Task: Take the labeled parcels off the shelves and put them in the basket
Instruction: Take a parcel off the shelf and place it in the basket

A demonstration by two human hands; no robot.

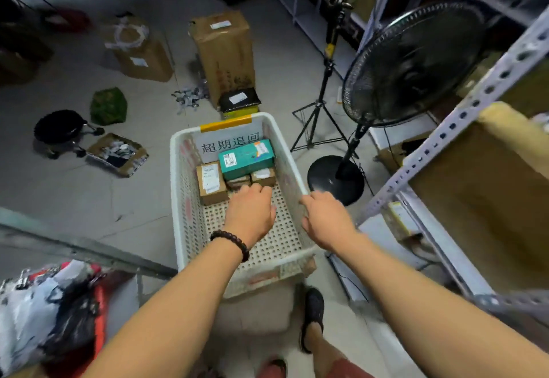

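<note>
Basket (176, 187) | left grip (249, 214) curled at brown box (237, 182), hold unclear | right grip (325, 220) clasps its rim

A black pedestal fan (416, 62) is standing beside a tripod (328, 64), while a tall cardboard carton (225, 53), a green bundle (108, 106) and a black wheeled stool (61, 131) are sitting on the grey floor (74, 193).

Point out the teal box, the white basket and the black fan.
teal box (246, 159), head view, top face.
white basket (185, 199), head view, left wall.
black fan (413, 65), head view, front grille.
</note>
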